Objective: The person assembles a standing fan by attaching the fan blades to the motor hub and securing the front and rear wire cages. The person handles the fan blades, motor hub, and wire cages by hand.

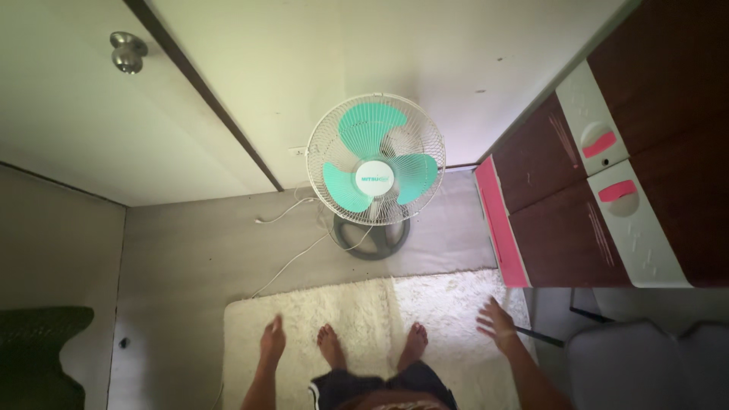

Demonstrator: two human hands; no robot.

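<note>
Standing fan [376,171] with teal blades and white cage, on a round dark base on the floor against the wall, ahead of a shaggy white rug [425,304]. Left hand [272,339] and right hand [497,323] hang over the rug, fingers apart, grip empty.

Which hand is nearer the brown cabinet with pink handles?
Right. The right hand hangs just below the cabinet; the left hand is across the white rug, far from it.
</note>
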